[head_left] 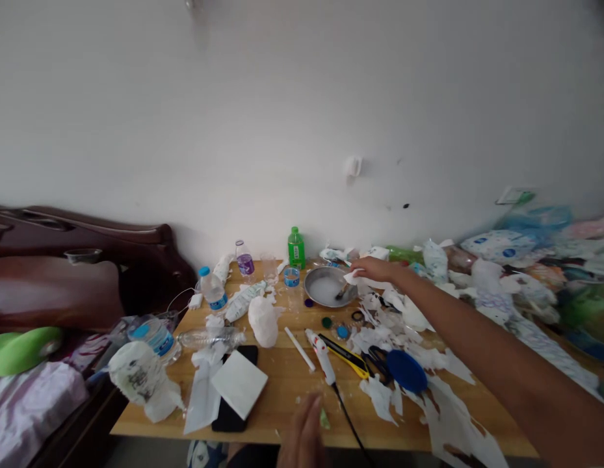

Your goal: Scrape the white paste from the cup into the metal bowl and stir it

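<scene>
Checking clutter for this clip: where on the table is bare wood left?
Bare wood lies between the white square pad and the glue gun, around the white stick. Crowded: paper scraps right of the metal bowl, bottles along the back left.

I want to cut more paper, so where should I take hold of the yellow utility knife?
Probably grip the yellow utility knife at mid-handle, from above and the near side. It lies flat and slanted; the glue gun flanks its left, scissors its right.
</scene>
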Motion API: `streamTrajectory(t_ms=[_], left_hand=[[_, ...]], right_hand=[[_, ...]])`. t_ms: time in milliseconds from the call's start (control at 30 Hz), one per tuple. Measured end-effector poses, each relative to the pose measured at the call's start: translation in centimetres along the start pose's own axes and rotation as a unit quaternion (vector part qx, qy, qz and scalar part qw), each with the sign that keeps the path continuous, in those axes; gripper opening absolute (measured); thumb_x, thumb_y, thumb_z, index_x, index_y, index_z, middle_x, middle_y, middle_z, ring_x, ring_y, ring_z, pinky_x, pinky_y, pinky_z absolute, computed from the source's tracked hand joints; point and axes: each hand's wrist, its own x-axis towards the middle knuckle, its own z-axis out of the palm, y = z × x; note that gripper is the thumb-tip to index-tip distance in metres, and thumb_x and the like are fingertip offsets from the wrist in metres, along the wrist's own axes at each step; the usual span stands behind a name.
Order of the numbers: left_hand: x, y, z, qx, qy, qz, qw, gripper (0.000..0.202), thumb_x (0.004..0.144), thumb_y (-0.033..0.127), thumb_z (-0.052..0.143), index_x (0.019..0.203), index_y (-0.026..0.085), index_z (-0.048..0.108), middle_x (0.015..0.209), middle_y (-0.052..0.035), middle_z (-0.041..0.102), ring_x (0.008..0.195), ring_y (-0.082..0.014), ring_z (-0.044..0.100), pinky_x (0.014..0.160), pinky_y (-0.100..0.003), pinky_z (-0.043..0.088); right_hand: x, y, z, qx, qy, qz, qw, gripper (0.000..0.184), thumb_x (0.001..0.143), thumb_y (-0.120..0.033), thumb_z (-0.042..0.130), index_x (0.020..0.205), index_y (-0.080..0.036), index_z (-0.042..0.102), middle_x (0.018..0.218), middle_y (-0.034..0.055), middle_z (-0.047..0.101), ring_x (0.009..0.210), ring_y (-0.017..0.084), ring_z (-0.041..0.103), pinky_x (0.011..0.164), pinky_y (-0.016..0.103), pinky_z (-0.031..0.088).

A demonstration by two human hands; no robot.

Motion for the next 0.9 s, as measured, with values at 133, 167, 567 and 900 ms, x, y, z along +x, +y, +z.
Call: streamTrajectory(t_ms=[133,167,567,900], left_hand=[[11.7,5.4,12.1,0.279,-0.233,0.202,0.909,0.044,0.097,0.027,0.047,0.137,0.021,0.063,0.128,-0.0158,0.066,0.12,-0.0328,0.059,0.112,-0.048,0.041],[15.4,6.5,14.6,0.322,-0.245,0.225,0.886,0.045,0.095,0.02,0.046,0.137,0.016,0.063,0.125,-0.0168,0.067,0.119,-0.0323,0.059,0.112,-0.048,0.041],[35.5,2.9,21.0,0.317,-0.417,0.164,0.836,0.034,0.078,0.013,0.067,0.111,0.009,0.073,0.11,-0.0138,0.075,0.098,-0.0245,0.067,0.095,-0.039,0.051],[38.5,2.9,19.6,0.385,-0.384,0.14,0.828,0.011,0.087,0.02,0.07,0.094,0.012,0.071,0.089,-0.0033,0.071,0.082,-0.0168,0.065,0.083,-0.035,0.054]], right_hand=[[0.3,-0.3,-0.2,0.011,-0.006,0.015,1.0,0.013,0.083,-0.023,0.067,0.091,-0.018,0.076,0.1,0.0108,0.077,0.098,0.028,0.068,0.095,0.038,0.048],[0.4,-0.2,-0.2,0.015,-0.003,0.016,1.0,0.012,0.082,-0.022,0.068,0.09,-0.018,0.076,0.099,0.0103,0.077,0.098,0.028,0.068,0.096,0.038,0.048],[4.1,2.0,1.4,0.165,0.026,0.025,0.986,0.03,0.076,-0.017,0.076,0.106,-0.017,0.076,0.112,0.0091,0.076,0.104,0.027,0.067,0.099,0.037,0.049],[2.7,2.3,2.9,0.291,0.083,0.104,0.947,0.034,0.081,-0.04,0.076,0.104,-0.016,0.073,0.098,0.0086,0.076,0.089,0.023,0.069,0.08,0.032,0.055]])
